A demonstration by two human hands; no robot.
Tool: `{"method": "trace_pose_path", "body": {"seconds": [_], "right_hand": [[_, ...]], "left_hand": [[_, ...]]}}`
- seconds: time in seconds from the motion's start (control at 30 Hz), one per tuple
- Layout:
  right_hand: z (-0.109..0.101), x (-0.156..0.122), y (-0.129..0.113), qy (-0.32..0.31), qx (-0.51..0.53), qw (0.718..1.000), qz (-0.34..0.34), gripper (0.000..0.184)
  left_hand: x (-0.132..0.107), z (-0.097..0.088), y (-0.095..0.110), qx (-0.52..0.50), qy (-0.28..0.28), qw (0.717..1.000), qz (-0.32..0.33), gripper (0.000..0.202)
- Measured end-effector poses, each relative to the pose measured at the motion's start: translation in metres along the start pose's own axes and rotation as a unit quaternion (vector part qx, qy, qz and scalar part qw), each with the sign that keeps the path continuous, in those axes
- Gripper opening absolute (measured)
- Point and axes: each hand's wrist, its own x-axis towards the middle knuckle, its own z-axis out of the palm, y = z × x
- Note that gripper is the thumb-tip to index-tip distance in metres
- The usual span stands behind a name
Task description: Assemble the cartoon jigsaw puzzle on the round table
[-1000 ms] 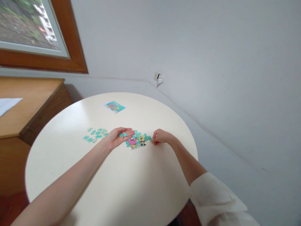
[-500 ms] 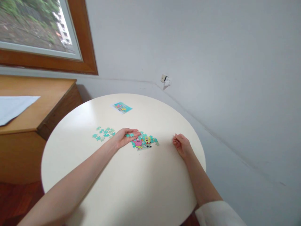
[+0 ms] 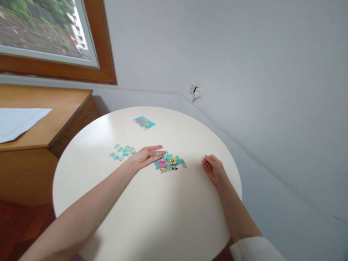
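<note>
Left hand (image 3: 145,156), fingers parted, incomplete puzzle (image 3: 173,163) under fingertips, loose pieces (image 3: 126,149) beside wrist, right hand (image 3: 214,169) curled together, contents indiscernible

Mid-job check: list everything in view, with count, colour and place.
table: 1, cream, centre
puzzle: 1, teal, pink and yellow, part-assembled, on table
loose pieces: many, teal and pale, left of puzzle
card: 1, mostly teal, table's far side
cabinet: 1, brown, left
sheet: 1, white, on cabinet
window: 1, brown-framed, upper left
walls: 2, pale grey, behind table
outlet: 1, whitish, on wall
floor: 1, red-brown, lower left
sleeve: 1, white, lower right
forearms: 2, bare, lower frame
left hand: 1, bare, open, at puzzle's left edge
right hand: 1, bare, curled, right of puzzle
</note>
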Motion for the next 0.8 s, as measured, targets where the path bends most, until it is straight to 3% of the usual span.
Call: {"method": "trace_pose_path", "body": {"seconds": [0.5,0.8], "right_hand": [[-0.005,0.003,0.002,-0.004,-0.025,1.0,-0.013,0.035],[-0.003,0.001,0.0,-0.005,-0.024,1.0,-0.011,0.035]], "left_hand": [[-0.009,0.016,0.007,-0.005,0.033,0.999,0.001,0.046],[-0.007,0.011,0.008,-0.024,0.018,0.999,-0.011,0.044]]}}
